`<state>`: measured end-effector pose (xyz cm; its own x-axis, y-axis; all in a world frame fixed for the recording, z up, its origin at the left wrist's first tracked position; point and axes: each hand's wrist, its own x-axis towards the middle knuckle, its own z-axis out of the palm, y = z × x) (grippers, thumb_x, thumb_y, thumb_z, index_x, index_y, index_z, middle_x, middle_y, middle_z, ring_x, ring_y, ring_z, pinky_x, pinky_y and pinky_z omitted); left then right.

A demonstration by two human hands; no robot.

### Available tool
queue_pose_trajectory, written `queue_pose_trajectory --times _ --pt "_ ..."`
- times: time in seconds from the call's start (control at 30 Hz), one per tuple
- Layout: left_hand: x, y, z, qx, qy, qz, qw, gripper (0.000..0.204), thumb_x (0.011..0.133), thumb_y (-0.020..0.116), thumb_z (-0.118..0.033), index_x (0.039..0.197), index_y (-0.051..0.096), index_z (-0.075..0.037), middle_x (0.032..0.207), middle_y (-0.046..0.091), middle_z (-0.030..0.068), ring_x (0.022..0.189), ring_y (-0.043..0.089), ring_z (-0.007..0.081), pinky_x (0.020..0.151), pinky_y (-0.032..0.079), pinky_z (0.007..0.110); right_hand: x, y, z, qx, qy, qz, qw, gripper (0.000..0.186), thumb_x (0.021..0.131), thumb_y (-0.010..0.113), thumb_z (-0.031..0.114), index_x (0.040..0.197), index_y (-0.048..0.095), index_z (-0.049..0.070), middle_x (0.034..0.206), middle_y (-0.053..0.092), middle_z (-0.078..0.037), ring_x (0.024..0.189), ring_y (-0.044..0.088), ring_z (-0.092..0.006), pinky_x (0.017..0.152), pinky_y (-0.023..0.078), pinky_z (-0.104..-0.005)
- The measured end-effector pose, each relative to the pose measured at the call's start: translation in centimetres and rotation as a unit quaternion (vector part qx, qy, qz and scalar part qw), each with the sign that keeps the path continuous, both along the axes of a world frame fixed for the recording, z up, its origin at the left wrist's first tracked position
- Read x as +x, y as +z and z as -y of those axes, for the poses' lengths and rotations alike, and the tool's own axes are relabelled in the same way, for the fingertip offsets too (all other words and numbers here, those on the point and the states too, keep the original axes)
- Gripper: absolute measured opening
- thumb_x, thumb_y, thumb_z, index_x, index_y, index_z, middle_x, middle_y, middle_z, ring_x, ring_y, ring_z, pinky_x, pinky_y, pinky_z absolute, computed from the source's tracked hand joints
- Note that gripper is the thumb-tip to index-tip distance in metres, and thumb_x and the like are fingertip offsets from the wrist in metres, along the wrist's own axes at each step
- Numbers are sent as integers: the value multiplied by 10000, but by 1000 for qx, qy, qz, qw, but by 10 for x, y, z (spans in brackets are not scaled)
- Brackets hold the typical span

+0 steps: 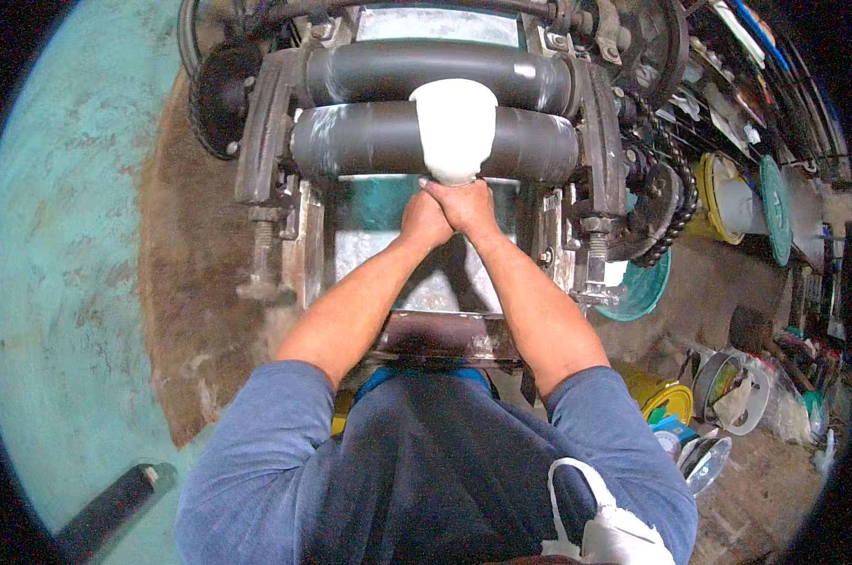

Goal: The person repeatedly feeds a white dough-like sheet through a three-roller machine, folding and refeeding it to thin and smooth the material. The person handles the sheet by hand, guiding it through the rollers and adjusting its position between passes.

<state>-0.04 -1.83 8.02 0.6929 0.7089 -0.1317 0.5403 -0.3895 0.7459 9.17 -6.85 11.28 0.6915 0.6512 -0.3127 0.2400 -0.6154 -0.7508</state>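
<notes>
A white sheet (456, 127), smooth and tapering toward me, lies over the front dark roller (355, 141) of a two-roller machine. Its far, wider edge reaches the gap by the rear roller (398, 75). My left hand (427, 218) and my right hand (466, 203) meet at the sheet's narrow near end, just in front of the roller. Both are closed around that end, with the right partly overlapping the left. Most of the fingertips are hidden beneath the hands and the sheet.
Below the rollers sits a pale metal tray (426, 273). A drive chain (685, 202) and gears flank the machine at right. Yellow and green buckets (718, 198) stand beyond them. A black cylinder (106, 513) lies on the green floor at lower left.
</notes>
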Motion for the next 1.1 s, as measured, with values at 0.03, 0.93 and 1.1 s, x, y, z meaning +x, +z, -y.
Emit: queue_pose_trajectory --times 0.03,0.93,1.1 --pt "-3 10 1 4 14 6 1000 281 775 643 -300 926 697 -69 951 688 222 916 652 421 777 520 494 -2 9 0 2 -13 -19 1000 667 654 742 605 932 728 -2 942 693 -255 923 678 -390 846 523 -440" --pt "-52 -37 -53 -507 396 368 671 456 954 508 -411 1275 547 -89 1166 629 79 1050 594 227 955 459 384 89 142 -54 80 48 462 882 993 671 841 388 1455 326 62 1420 385 -187 1326 354 -373 1005 342 -555" --pt "36 -15 -99 -687 197 550 433 326 960 491 -347 1136 595 -94 1046 649 61 941 619 201 785 505 410 50 102 -12 128 181 414 883 730 805 700 358 1369 428 -18 1413 410 -233 1323 374 -386 1056 306 -540"
